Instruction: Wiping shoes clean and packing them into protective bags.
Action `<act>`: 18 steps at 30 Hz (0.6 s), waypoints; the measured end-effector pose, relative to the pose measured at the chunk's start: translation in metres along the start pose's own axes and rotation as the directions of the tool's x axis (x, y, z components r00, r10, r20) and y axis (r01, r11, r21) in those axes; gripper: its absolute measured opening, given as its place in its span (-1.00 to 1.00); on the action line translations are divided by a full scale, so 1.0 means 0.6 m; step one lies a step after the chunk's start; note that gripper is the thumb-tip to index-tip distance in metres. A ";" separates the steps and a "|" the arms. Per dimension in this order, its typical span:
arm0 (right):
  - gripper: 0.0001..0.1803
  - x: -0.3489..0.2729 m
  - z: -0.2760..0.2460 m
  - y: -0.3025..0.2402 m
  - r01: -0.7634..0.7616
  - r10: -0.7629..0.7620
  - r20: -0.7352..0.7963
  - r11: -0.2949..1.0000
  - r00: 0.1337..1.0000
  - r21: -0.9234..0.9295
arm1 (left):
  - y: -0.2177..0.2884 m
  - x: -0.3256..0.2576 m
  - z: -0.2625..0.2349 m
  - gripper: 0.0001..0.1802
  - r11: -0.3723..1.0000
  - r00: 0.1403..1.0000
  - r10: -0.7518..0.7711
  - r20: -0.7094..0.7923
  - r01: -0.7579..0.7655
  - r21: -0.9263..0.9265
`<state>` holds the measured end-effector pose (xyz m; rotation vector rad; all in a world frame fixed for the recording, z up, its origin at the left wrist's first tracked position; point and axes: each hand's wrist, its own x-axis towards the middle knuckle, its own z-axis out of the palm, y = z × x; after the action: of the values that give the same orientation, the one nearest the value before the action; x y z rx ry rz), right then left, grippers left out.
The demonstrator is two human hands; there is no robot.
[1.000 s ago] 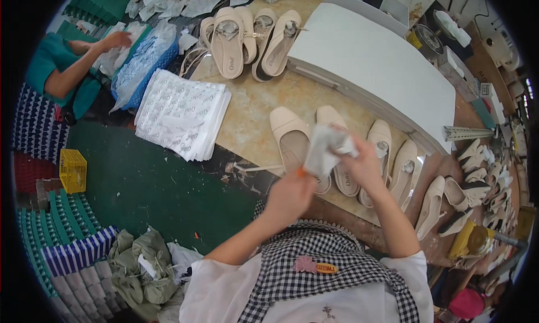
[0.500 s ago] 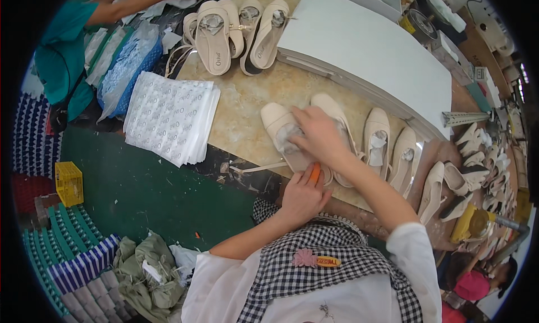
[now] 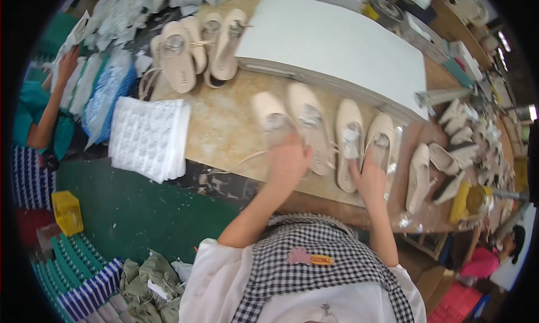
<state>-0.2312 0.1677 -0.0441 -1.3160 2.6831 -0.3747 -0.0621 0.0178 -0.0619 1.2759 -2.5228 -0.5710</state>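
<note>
The cream shoe [image 3: 273,121] near the worktop's [image 3: 224,137] front edge lies under my left hand [image 3: 287,163], fingers laid flat on it, while my right hand [image 3: 369,180] rests open beside another shoe [image 3: 348,140]; I'd press evenly, keeping the stuffing paper seated.

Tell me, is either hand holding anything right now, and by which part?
Nothing is lifted. The left hand presses on the heel end of a cream shoe; the right hand rests at the heel of another cream shoe.
</note>
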 end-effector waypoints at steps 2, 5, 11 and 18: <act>-0.52 -0.009 0.038 -0.012 0.157 -0.132 -0.122 0.963 0.984 0.218 | -0.018 -0.005 0.016 -0.71 0.982 0.994 0.100 -0.040 -0.105 -0.158; -0.47 0.004 0.019 -0.061 0.276 -0.167 -0.240 0.792 0.956 0.545 | -0.056 -0.030 -0.073 -0.76 0.948 0.979 0.063 -0.192 -0.119 -0.294; -0.54 0.170 -0.073 -0.338 0.352 -0.379 -0.150 0.551 0.913 0.756 | -0.187 0.124 -0.304 -0.77 0.993 0.854 -0.118 -0.507 0.112 -0.042; -0.56 0.220 -0.088 -0.383 0.734 -0.725 -0.321 0.363 0.609 0.573 | -0.537 0.401 -0.297 -0.29 0.811 0.934 0.129 -0.333 0.094 0.578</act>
<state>-0.1493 -0.0630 0.0695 -2.1004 1.4341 -1.2836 0.0969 -0.3915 -0.0372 1.3741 -2.4544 0.4736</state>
